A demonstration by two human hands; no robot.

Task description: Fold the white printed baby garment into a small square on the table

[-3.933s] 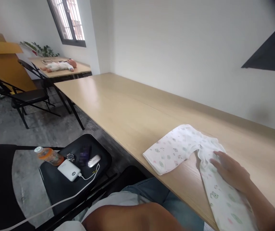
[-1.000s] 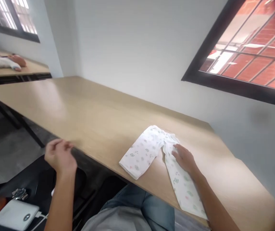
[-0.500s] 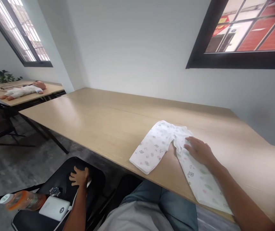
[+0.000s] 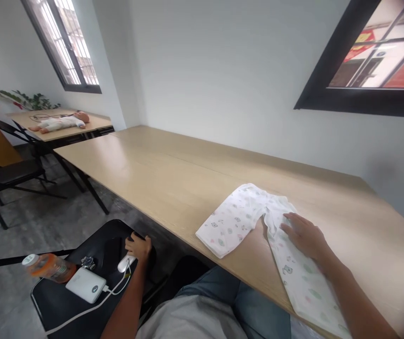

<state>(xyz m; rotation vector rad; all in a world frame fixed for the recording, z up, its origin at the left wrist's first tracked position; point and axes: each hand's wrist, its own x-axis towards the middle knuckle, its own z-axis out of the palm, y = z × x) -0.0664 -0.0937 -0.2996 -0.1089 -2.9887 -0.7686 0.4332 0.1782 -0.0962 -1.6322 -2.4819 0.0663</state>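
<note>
A pair of white baby pants (image 4: 230,221) with small animal and leaf prints lies spread on the wooden table (image 4: 159,183), its waist away from me. My right hand (image 4: 306,235) rests on the right leg of the pants, fingers stretched out and pressing lightly on the cloth. Down to the left, my left hand (image 4: 139,246) is at the edge of a black chair seat (image 4: 57,308), its fingers curled. Whatever they hold, if anything, is hidden. Just below those fingers is a rounded white device (image 4: 126,263) with a cable.
On the chair seat are an orange drink bottle (image 4: 52,267), a white power bank (image 4: 86,285), a metal-banded watch (image 4: 88,262) and a dark flat object (image 4: 112,253). A baby doll (image 4: 62,123) lies on another table at far left. A wall (image 4: 223,84) stands behind the table.
My left hand has gone from spread fingers to curled ones, and the white device beneath it now shows. My right hand stays on the pants. The view has turned slightly left.
</note>
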